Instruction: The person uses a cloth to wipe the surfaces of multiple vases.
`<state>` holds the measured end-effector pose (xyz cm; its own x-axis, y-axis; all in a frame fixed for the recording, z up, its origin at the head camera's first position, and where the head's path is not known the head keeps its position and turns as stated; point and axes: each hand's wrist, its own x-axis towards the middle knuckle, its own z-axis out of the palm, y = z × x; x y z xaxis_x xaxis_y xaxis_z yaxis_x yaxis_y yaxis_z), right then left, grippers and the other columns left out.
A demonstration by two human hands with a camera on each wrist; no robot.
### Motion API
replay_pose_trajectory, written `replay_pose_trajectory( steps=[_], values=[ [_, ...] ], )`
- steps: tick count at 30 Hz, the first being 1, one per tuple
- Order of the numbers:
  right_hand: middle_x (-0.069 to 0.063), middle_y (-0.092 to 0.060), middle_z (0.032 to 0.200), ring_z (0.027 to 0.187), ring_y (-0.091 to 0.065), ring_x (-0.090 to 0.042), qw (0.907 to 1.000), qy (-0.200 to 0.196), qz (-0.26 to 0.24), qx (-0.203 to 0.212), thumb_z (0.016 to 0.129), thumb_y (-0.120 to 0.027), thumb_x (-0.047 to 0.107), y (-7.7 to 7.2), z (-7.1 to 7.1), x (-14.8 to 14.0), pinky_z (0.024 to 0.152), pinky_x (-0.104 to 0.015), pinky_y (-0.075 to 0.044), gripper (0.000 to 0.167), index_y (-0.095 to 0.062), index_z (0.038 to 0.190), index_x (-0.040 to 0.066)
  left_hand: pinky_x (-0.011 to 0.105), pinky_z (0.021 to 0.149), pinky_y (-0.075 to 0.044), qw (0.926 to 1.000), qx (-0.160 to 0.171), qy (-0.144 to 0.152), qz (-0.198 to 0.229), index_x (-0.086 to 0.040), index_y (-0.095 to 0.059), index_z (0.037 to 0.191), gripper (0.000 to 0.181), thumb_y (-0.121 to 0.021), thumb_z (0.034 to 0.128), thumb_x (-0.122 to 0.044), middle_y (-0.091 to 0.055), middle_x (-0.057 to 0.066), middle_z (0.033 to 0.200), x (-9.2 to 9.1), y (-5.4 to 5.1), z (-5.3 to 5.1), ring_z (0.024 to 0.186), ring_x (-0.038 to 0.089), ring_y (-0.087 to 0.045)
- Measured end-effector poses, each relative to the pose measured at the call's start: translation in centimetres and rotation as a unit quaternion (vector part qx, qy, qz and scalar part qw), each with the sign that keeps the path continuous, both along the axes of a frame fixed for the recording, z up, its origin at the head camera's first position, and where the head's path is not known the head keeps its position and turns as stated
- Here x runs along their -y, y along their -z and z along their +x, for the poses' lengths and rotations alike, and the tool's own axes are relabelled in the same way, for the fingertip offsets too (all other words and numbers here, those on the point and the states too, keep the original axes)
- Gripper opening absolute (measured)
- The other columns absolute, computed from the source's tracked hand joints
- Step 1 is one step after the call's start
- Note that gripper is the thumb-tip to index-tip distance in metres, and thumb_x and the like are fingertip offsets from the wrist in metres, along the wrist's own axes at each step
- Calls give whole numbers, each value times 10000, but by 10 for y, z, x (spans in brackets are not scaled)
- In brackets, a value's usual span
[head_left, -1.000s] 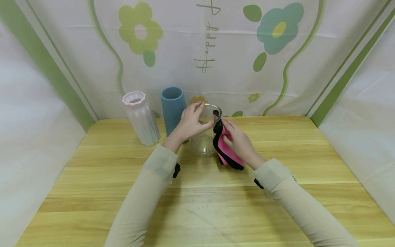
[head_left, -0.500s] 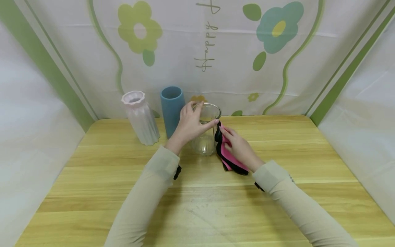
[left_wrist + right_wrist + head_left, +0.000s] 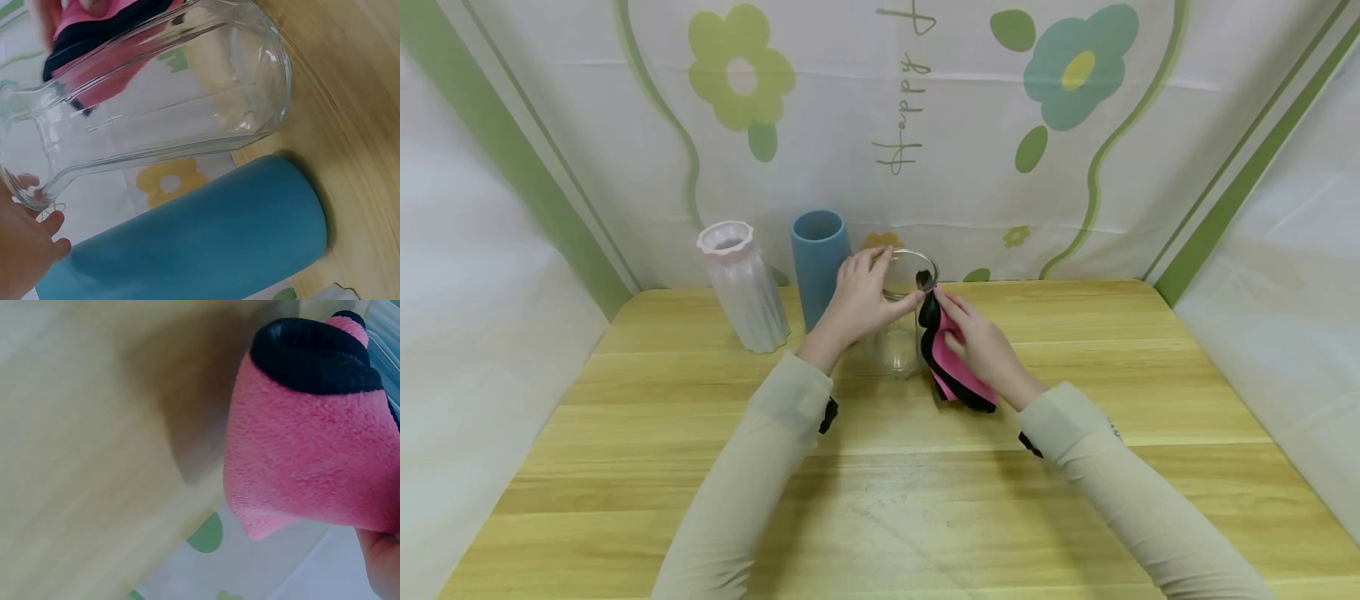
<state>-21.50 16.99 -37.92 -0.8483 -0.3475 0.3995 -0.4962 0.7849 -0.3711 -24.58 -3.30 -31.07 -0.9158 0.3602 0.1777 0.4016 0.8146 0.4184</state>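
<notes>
A clear glass vase (image 3: 897, 354) stands upright on the table, its mouth facing up. My left hand (image 3: 859, 302) grips it around the rim from the left, thumb at the near side and fingers behind. Against the vase's right side lies a pink cloth with black edging (image 3: 958, 375), pinched by my right hand (image 3: 988, 343). A dark bit of that cloth shows through the glass near the rim. In the left wrist view the cloth (image 3: 106, 75) appears behind the glass wall; in the right wrist view the folded, fuzzy cloth (image 3: 306, 444) hangs from the hand.
Close on the left of the glass stands a blue cylindrical vase (image 3: 818, 271). Farther left is a pale pink-white ribbed vase (image 3: 745, 292). A wooden table (image 3: 880, 500) carries everything, with a flower-printed curtain (image 3: 850, 100) at its back edge.
The cloth and right hand dipped slightly down and right, then came back up toward the rim. My left hand and the vase stay nearly where they were.
</notes>
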Motion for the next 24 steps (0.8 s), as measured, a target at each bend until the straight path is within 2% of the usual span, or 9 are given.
replay_pose_trajectory(
  steps=[2,7,15,19,20,24],
  values=[
    [-214,-515,1355,522,-461,-213,10000,15,-82,-32,879,-643,46,-3,0,1,659,-420,-531,626,-399,1456,71,522,1203,-98,9999,84,68,92,-63,-227,1522,858,-540,890,-551,-249,133,1563,1,0,0,1454,331,-205],
    [-210,-522,1344,579,-498,-233,9999,19,-115,-69,873,-645,40,-4,0,2,697,-431,-539,622,-410,1449,64,518,1205,-80,9995,213,151,175,-74,-210,1529,846,-522,894,-539,-201,122,1581,2,2,-2,1468,326,-165],
    [-201,-497,1381,784,-617,-320,9994,41,151,303,878,-654,54,7,1,-1,776,-457,-542,620,-418,1450,92,519,1197,-89,9996,206,-19,168,-112,-198,1536,893,-513,877,-625,-156,165,1565,-1,3,-1,1456,324,-143],
    [-208,-491,1385,743,-616,-298,9979,109,342,547,878,-654,56,14,2,-3,763,-454,-543,627,-412,1455,104,515,1197,-82,9998,100,-89,177,-114,-231,1529,874,-506,882,-632,-189,156,1548,-2,5,0,1438,314,-162],
    [-211,-492,1383,692,-595,-283,9975,115,365,597,876,-652,51,16,2,-4,740,-449,-542,630,-410,1456,104,513,1199,-80,9998,79,-94,159,-113,-233,1529,871,-503,884,-632,-197,151,1548,-2,5,0,1437,312,-167],
    [-221,-500,1372,655,-575,-256,9974,110,378,600,875,-647,45,17,2,-5,711,-437,-540,630,-409,1456,97,509,1204,-86,9999,-13,-105,32,-99,-251,1521,869,-504,885,-634,-245,147,1538,-2,5,0,1426,320,-208]
  ],
)
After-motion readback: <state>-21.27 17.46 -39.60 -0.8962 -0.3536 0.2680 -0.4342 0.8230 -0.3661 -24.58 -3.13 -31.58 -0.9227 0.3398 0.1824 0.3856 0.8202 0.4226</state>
